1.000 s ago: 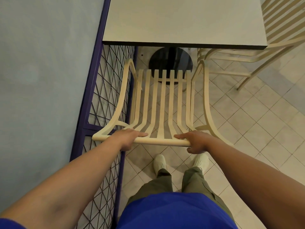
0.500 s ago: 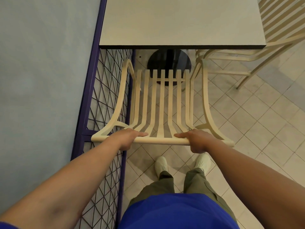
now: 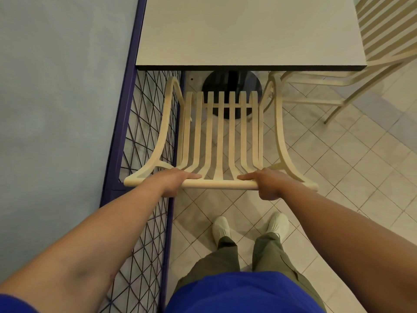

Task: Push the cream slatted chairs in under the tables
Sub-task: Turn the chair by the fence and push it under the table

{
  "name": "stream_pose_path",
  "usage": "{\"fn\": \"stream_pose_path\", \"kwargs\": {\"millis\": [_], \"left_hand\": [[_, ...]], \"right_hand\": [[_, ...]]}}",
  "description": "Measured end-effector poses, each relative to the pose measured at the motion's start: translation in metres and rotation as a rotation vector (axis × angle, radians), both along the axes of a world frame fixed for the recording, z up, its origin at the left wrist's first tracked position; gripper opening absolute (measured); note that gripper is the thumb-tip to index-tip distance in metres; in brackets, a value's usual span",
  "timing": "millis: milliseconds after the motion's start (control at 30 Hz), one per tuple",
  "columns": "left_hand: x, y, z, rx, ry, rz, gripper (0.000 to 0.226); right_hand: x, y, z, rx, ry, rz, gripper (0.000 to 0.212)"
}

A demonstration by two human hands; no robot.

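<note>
Both grips, left hand (image 3: 174, 180) and right hand (image 3: 267, 182), clamp the chair (image 3: 220, 136) top rail; seat front short of the desk (image 3: 248, 32) ahead, we judge a straight forward push next.

Illumination is soft, even and moderately bright. The table (image 3: 248, 30) casts a dim shadow onto the floor (image 3: 338, 177) beneath it. Focus is sharp throughout. Wide-angle distortion bends straight lines near the frame edges.
</note>
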State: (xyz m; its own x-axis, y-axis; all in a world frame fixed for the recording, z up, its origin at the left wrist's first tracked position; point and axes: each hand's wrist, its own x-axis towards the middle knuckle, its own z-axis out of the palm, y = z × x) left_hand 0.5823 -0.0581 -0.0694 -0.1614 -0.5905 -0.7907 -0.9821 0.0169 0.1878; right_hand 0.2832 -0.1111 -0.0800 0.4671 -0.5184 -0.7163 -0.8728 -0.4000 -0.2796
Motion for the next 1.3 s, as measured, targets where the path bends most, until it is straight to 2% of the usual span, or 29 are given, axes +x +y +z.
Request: {"fn": "stream_pose_path", "kwargs": {"millis": [267,500,767,1067,1300], "left_hand": [[0.004,0.007,0.002,-0.015,-0.053,-0.008,0.092],[0.005,0.013,0.001,-0.010,-0.035,-0.020,0.097],[0.001,0.009,0.001,-0.034,-0.012,-0.040,0.087],[0.007,-0.006,0.001,-0.058,0.010,-0.012,0.086],[0.009,-0.009,0.001,-0.042,-0.015,-0.007,0.093]], "right_hand": [[-0.010,0.002,0.005,0.006,-0.017,0.025,0.078],[-0.010,0.013,0.007,-0.003,-0.035,-0.004,0.083],[-0.018,0.013,0.001,-0.010,-0.027,-0.021,0.084],[-0.011,-0.003,0.005,-0.012,-0.030,-0.023,0.082],[-0.006,-0.004,0.010,-0.018,-0.032,-0.015,0.081]]}}
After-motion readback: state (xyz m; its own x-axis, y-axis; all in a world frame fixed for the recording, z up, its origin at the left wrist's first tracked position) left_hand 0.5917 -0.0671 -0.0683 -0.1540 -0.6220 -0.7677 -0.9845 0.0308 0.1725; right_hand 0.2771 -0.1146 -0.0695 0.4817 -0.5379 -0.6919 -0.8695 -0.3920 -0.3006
